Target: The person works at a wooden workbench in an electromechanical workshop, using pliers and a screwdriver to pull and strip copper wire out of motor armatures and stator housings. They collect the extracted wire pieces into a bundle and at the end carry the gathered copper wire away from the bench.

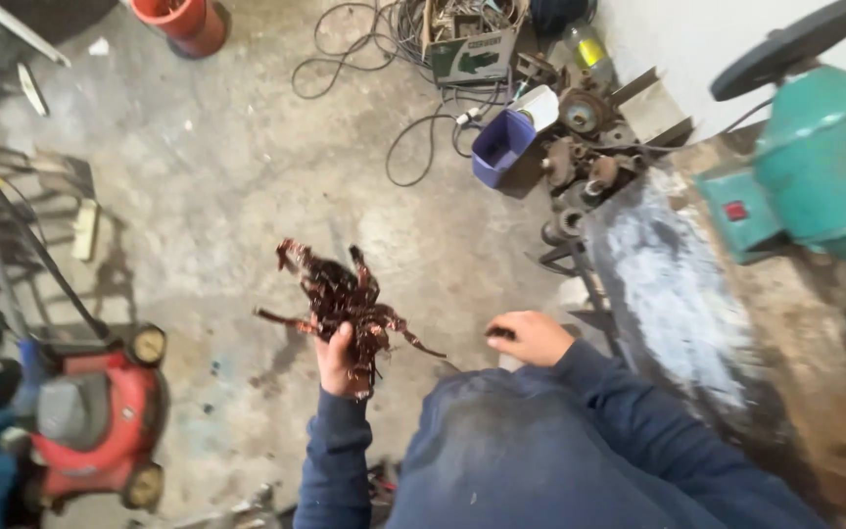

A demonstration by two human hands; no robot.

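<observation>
Left hand [342,360] closed around rusty metal tangle [345,299], possibly chain

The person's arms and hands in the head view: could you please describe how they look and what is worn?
Both arms wear long dark navy-blue fabric sleeves with ribbed cuffs at the wrists. The left hand and the right hand are bare: no gloves, rings or watch can be seen.

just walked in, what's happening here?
A person in a dark blue top stands on a workshop floor, the left hand holding up a tangled clump of rusty metal scraps. The right hand is closed near a worn workbench; what it holds is unclear. A red lawnmower sits at the left.
</observation>
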